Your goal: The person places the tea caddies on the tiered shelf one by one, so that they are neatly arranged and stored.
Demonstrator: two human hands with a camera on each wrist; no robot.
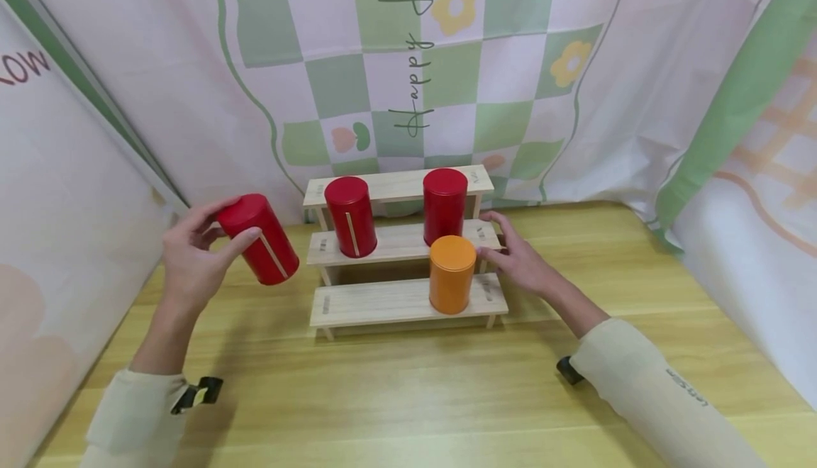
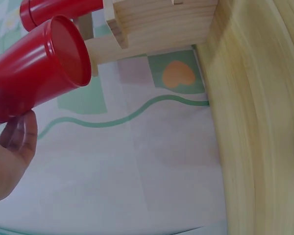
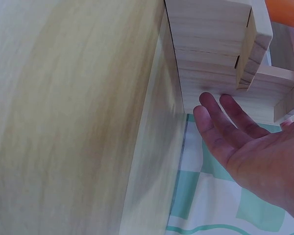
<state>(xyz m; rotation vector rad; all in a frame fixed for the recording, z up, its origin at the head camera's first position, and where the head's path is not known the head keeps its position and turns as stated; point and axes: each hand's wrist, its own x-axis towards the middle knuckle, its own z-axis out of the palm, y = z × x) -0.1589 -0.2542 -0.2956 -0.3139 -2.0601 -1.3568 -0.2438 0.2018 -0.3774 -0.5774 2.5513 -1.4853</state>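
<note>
— What was the left hand (image 1: 191, 255) doing?

— It gripped a red tin (image 1: 258, 238), fingers and thumb curled round the upper part of it. The tin was tilted, lid end toward the hand, and was held in the air to the left of the wooden stepped shelf (image 1: 398, 301), clear of the table (image 1: 408, 390). The left wrist view showed the tin's round end facing the backdrop, with only a thumb tip under it.

— And the right hand (image 1: 520, 259)?

— Its fingers were straight and slightly apart, holding nothing. It lay against the right end of the shelf, at the middle step; the right wrist view showed the fingertips (image 3: 215, 105) touching the wood there.

— What stood on the shelf?

— Two more red tins on the middle step, one at the left (image 1: 350, 216) and one at the right (image 1: 445, 205), both upright. An orange tin (image 1: 452, 274) stood upright on the near, lowest step, toward its right end, just beside the right hand but apart from it.

— Behind it all?

— A checked green and white cloth (image 1: 408, 64) hung at the far side.
</note>
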